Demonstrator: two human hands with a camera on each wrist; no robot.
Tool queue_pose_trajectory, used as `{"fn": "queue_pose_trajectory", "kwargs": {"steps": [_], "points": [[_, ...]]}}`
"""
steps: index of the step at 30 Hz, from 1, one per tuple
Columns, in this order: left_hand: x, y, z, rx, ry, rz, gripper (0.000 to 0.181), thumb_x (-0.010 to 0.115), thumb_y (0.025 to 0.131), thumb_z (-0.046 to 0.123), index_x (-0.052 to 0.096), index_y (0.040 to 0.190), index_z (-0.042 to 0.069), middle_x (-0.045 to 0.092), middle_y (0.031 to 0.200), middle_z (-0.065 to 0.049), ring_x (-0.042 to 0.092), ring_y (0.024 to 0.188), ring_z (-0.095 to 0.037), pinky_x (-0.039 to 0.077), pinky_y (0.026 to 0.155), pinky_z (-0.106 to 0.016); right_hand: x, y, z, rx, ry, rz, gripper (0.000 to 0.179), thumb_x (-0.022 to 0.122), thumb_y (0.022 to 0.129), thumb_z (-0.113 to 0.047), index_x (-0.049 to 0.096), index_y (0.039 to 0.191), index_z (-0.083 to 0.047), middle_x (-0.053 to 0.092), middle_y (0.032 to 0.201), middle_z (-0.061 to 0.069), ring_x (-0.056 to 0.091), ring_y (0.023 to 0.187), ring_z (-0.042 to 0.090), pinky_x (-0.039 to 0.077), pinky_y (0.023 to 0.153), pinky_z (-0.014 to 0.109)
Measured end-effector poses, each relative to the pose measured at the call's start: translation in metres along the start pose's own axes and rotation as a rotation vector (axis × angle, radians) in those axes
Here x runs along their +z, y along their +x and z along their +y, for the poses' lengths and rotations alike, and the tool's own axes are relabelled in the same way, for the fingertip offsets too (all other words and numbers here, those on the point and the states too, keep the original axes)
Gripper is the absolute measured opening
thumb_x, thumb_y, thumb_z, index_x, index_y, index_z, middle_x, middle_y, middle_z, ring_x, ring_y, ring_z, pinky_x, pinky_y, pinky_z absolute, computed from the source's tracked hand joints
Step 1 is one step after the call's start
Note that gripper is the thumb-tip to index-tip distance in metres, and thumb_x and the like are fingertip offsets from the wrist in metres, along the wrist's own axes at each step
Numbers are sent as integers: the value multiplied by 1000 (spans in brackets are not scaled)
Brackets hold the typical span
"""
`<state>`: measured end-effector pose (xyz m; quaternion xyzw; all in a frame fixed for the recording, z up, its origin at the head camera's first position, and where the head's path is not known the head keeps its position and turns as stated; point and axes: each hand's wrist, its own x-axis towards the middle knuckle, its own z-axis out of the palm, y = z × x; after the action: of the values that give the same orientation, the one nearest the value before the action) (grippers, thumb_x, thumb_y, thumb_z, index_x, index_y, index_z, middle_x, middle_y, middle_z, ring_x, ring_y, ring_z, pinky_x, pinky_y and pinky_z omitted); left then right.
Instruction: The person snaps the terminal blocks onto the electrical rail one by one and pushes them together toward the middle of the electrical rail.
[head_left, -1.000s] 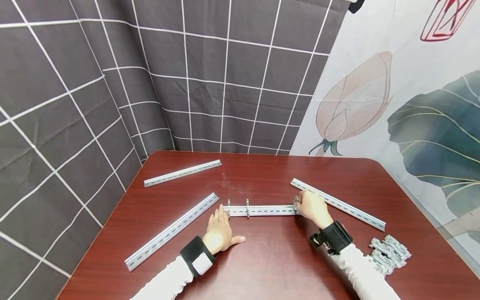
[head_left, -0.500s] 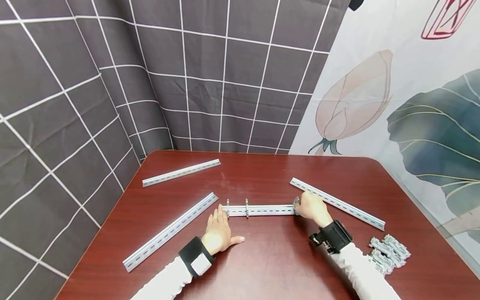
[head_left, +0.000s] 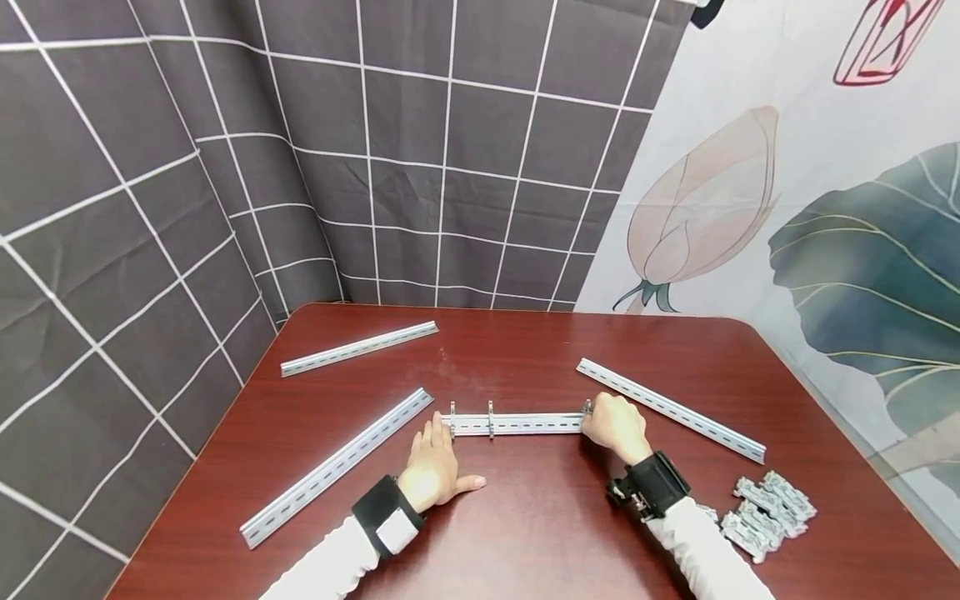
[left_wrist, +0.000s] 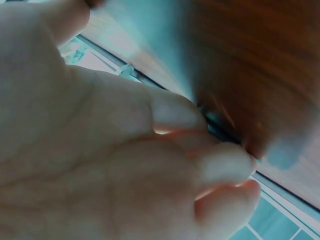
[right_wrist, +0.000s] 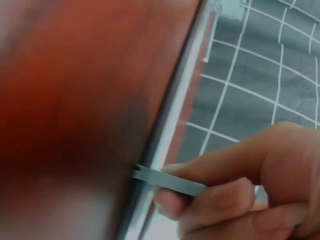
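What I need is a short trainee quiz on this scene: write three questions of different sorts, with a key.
1. How many long metal rails lie on the table?
2. Which hand pinches a small metal clip? A) left B) right C) both
3. True or false: the pile of metal pieces lies on the left hand's side of the table.

Key:
1. Four.
2. B, the right hand.
3. False: the pile of metal pieces lies on the right hand's side.
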<state>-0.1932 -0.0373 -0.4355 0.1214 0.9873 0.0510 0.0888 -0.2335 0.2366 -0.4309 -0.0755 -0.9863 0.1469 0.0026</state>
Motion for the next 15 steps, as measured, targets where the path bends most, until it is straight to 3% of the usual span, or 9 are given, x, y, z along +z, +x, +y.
{"fn": "queue_pose_trajectory", "kwargs": {"steps": [4, 8, 15], "points": [[-1, 1, 1, 8, -11, 1, 96, 67, 79, 61, 42, 140, -9, 32, 153, -25, 36, 140, -37, 30, 115, -44, -9, 2, 0, 4, -18, -71, 17, 54, 77, -15, 52, 61, -9, 64, 80, 22, 61, 70, 34, 47, 55, 48], [-3, 1, 2, 8, -15, -10, 96, 67, 79, 61, 41, 141, -9, 31, 153, -24, 36, 140, -36, 29, 115, -43, -17, -2, 2, -2, -18, -114, 29, 57, 84, -23, 48, 60, -12, 57, 71, 12, 56, 66, 28, 43, 53, 41], [-2, -1, -1, -12, -24, -21, 96, 67, 79, 61, 41, 141, -8, 30, 154, -24, 35, 141, -36, 29, 116, -43, -13, -5, -2, -102, 25, 7, 40, 58, 83, -15, 38, 48, -17, 38, 50, -3, 44, 54, 19, 31, 46, 30]]}}
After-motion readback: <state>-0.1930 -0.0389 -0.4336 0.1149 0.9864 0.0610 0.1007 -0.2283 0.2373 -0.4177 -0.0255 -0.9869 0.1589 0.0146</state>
